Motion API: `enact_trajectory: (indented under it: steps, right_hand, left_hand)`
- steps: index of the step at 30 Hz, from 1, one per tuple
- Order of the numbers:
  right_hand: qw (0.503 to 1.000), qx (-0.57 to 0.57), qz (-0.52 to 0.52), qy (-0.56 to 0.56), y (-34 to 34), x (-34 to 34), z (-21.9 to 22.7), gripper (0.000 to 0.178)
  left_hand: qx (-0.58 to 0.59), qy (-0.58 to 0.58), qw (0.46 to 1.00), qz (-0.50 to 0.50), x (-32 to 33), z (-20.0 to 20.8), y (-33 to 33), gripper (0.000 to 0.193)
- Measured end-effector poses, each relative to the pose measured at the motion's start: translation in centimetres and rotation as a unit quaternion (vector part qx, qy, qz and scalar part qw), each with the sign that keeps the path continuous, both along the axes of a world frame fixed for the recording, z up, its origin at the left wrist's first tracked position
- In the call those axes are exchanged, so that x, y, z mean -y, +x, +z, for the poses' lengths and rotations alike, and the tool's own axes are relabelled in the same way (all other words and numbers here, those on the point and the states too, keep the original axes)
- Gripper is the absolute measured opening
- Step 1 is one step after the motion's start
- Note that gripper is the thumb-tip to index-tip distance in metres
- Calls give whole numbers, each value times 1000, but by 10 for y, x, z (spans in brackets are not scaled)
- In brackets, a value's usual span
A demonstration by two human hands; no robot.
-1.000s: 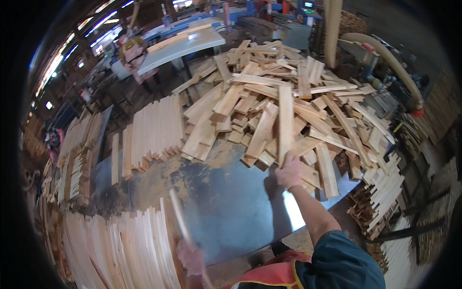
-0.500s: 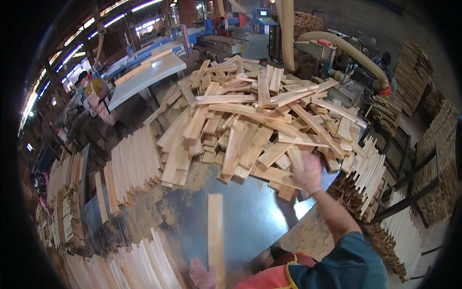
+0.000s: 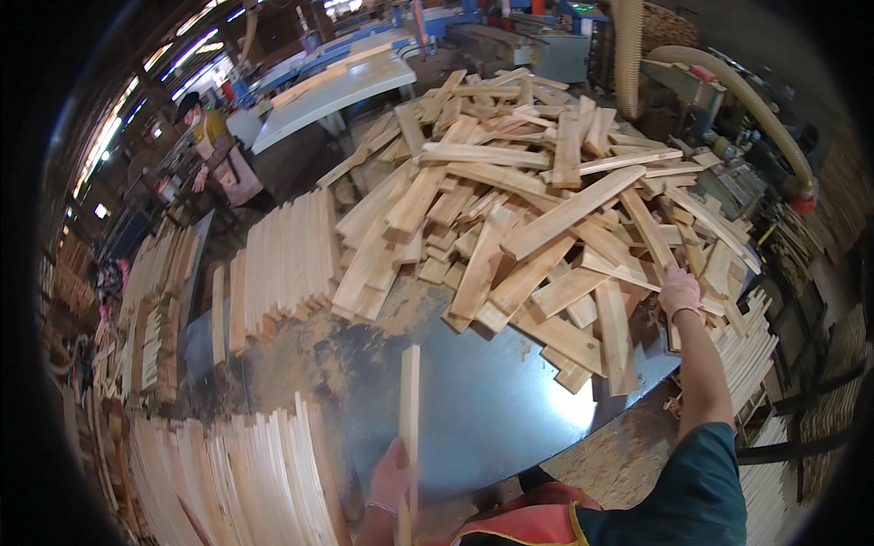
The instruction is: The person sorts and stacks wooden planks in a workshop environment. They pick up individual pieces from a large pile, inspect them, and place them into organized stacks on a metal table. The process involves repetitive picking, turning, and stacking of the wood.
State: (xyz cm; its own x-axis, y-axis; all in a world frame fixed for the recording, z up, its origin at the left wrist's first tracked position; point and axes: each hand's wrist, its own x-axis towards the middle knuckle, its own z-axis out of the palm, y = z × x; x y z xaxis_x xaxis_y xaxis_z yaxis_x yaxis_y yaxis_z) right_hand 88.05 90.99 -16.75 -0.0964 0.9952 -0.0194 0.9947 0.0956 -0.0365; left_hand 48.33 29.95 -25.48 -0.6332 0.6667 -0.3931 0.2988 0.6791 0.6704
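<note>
A pale wooden board (image 3: 411,391) stands tilted up on its narrow side near the front of the metal table. My left hand (image 3: 392,475) is closed around its lower part. Farther off, at the right side of a large heap of loose boards (image 3: 478,273), my right arm is stretched out. There my right hand (image 3: 680,291) is closed on the near end of another wooden board (image 3: 645,226), which slants away into the heap. The fingertips of that hand are partly hidden.
Sawdust covers part of the metal table (image 3: 473,400). Upright rows of boards (image 3: 282,255) stand at its left, with another row (image 3: 237,473) at the near left. Stacked strips (image 3: 746,337) lie at the right edge. A person (image 3: 223,155) stands beyond, near a white-topped machine (image 3: 337,100).
The view has swung, shifting the heap rightward. My right hand has moved right to another board in the heap. My left hand has gripped the near board, which has turned narrow side up.
</note>
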Motion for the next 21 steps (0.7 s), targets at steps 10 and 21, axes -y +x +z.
enact_trajectory:
  steps: [10, 21]
  right_hand:
    - [685, -610, 73, -392, -81, 211, -36, 56]
    - [680, -609, 53, -404, -207, 248, -62, 54]
  left_hand:
    - [119, 37, 986, 112, 48, 37, 13, 41]
    - [-362, -282, 884, 84, 148, 14, -36, 87]
